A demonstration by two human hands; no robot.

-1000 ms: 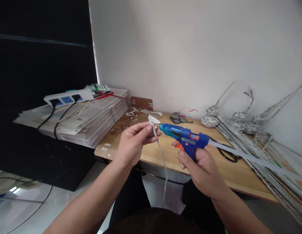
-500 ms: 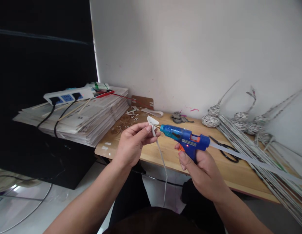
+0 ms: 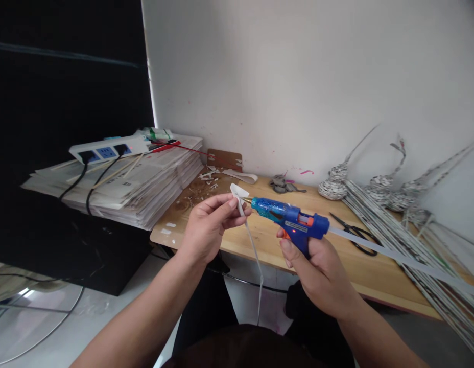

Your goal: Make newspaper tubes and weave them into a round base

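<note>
My left hand (image 3: 211,221) pinches a white paper strip (image 3: 254,250) near its top, where a flat white piece (image 3: 239,191) sticks up past the fingertips. The strip's thin tail hangs below the table's front edge. My right hand (image 3: 317,271) is wrapped around the grip of a blue glue gun (image 3: 294,217), one finger by its orange trigger. Its metal nozzle points left and meets the white piece beside my left thumb; whether glue is coming out cannot be made out. A small light glows on the gun, and a long translucent glue stick (image 3: 390,250) runs out of its back.
Black-handled scissors (image 3: 359,240) lie right of the gun, beside a bundle of rolled paper sticks (image 3: 386,225). Woven paper gourds (image 3: 332,184) stand against the wall. At left, a power strip (image 3: 107,149) rests on stacked newspapers (image 3: 156,179). Paper scraps (image 3: 208,176) litter the wooden table (image 3: 237,250).
Both hands, the strip and the glue gun hold nearly the same position, with the nozzle still at the white piece. The view has shifted very slightly.
</note>
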